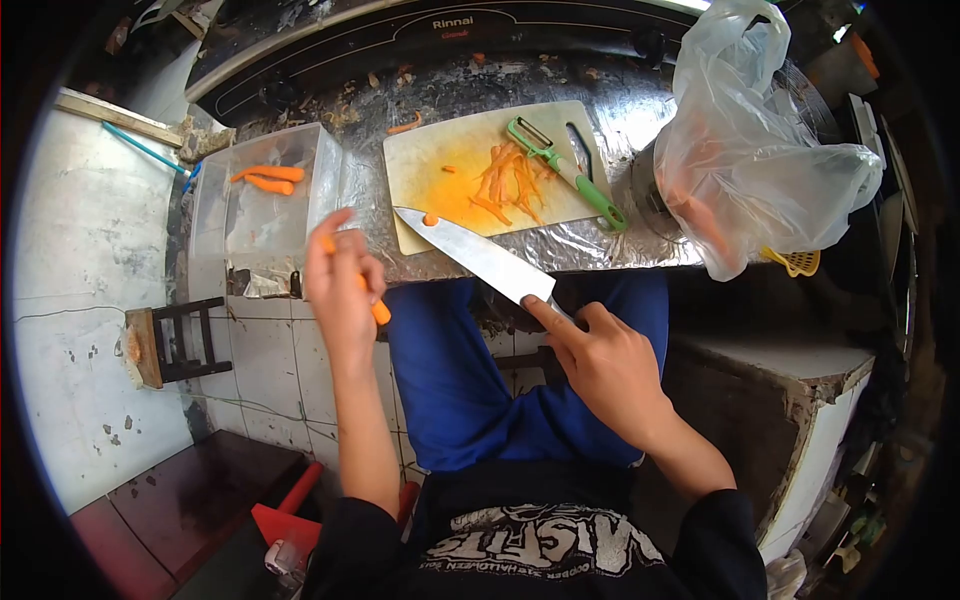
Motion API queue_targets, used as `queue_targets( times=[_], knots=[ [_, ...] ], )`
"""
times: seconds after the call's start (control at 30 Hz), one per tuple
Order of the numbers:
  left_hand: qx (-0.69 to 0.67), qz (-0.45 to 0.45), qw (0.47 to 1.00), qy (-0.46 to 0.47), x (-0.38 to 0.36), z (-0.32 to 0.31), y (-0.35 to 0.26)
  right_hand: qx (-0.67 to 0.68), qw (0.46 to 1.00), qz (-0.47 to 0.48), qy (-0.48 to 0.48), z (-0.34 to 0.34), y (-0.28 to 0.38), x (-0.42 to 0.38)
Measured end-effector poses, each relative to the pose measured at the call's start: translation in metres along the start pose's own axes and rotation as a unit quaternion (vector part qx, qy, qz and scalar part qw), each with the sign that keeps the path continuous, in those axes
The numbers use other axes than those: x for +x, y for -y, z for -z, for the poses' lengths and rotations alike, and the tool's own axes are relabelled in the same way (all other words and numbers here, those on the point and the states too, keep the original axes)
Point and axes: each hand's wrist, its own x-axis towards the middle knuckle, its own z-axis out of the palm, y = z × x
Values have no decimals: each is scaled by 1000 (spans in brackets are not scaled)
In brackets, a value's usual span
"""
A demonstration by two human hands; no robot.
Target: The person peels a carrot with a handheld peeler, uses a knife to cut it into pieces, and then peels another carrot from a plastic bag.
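Observation:
My left hand (pixel 345 268) is closed around a peeled carrot (pixel 380 312), whose orange ends show between and below the fingers, left of the cutting board (pixel 425 150). In my right hand (pixel 600 365) is the handle of a large knife (pixel 490 262); its blade points up and left across the board's near edge. A small carrot piece (pixel 431 219) sits at the blade near its tip. Orange peelings (pixel 508 185) lie in a heap on the board. A green-handled peeler (pixel 565 170) rests across the board's right part.
On the left, a clear plastic container (pixel 210 210) holds peeled carrots (pixel 270 178). A translucent plastic bag (pixel 760 150) stands at the right, above a yellow strainer (pixel 795 262). Behind the board is a black Rinnai stove (pixel 450 40). A dark stool (pixel 180 340) is lower left.

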Motion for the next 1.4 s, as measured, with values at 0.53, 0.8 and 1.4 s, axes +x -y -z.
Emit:
queue_targets(
  times=[0.53,0.8,1.4],
  knots=[
    [541,-175,811,136,33,-49,25,0,1000,4,-30,-8,-9,-12],
    [377,-48,924,-43,32,-16,2,223,973,-45,-44,2,-22,-16],
    [-42,169,984,44,7,-7,0,-95,975,120,-158,-4,-85,198]
  ],
)
